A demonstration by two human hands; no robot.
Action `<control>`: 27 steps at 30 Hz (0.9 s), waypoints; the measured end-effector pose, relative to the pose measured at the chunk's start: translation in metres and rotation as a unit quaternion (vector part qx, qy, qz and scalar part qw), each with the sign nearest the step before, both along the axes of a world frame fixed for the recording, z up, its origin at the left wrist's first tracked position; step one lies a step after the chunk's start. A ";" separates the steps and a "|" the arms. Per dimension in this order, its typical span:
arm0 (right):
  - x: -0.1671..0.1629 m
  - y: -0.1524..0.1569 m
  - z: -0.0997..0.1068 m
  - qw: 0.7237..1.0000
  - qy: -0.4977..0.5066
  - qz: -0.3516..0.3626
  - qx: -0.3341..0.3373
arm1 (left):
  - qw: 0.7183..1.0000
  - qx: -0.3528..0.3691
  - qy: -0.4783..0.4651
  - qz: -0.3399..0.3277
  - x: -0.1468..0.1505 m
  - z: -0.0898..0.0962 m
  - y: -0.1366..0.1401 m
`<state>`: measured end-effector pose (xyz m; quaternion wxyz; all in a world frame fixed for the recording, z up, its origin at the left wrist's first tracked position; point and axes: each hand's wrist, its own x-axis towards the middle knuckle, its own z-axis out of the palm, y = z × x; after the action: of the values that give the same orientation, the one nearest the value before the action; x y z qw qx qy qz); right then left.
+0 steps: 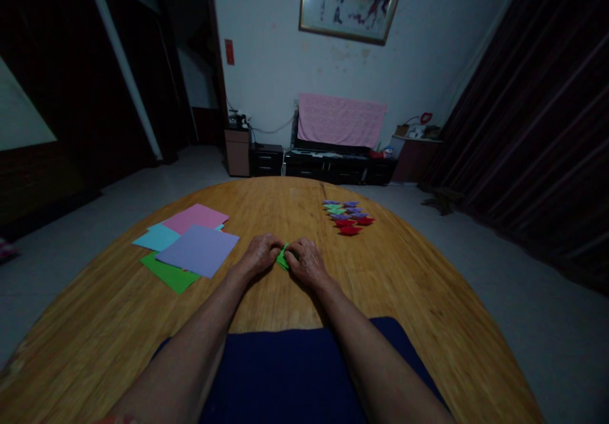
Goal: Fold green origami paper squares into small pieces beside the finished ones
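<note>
A small folded piece of green paper (283,258) lies on the table between my two hands. My left hand (261,252) is closed with its fingertips at the paper's left edge. From the other side, my right hand (307,261) pinches the paper, its fingers covering the right part. The finer folds are too small and dim to make out. To the left lie loose sheets: a purple sheet (198,250) on top, a pink sheet (197,218), a light blue sheet (156,238) and a green sheet (174,275).
Several folded paper pieces stand in rows at the right, with red ones (349,231) nearest me and purple ones (351,204) farther back. The round wooden table (404,297) has its edge curving around. A dark blue cloth (285,373) lies at the near side.
</note>
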<state>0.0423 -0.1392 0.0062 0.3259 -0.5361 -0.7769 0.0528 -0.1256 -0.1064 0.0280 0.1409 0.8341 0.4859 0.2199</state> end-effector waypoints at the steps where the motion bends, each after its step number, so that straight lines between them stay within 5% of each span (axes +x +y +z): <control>1: -0.001 -0.001 0.000 1.000 -0.004 -0.004 0.003 | 1.000 0.000 0.000 -0.009 -0.002 0.000 0.000; 7: 0.002 0.002 -0.005 0.999 -0.004 0.013 0.031 | 0.999 -0.012 0.003 -0.053 -0.010 -0.001 0.002; 14: 0.013 0.007 -0.011 0.992 0.122 0.036 0.026 | 0.997 0.002 0.031 -0.070 -0.009 -0.002 -0.001; 23: 0.015 -0.005 -0.012 0.990 0.115 0.065 0.041 | 0.998 -0.001 0.028 -0.052 -0.009 -0.002 -0.001; 27: 0.014 -0.004 -0.015 0.987 0.137 0.052 0.066 | 0.998 -0.043 -0.041 -0.014 -0.012 0.003 -0.002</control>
<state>0.0567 -0.1428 -0.0084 0.4606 -0.4604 -0.7535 0.0906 -0.1376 -0.1087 0.0308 0.1999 0.8242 0.4770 0.2307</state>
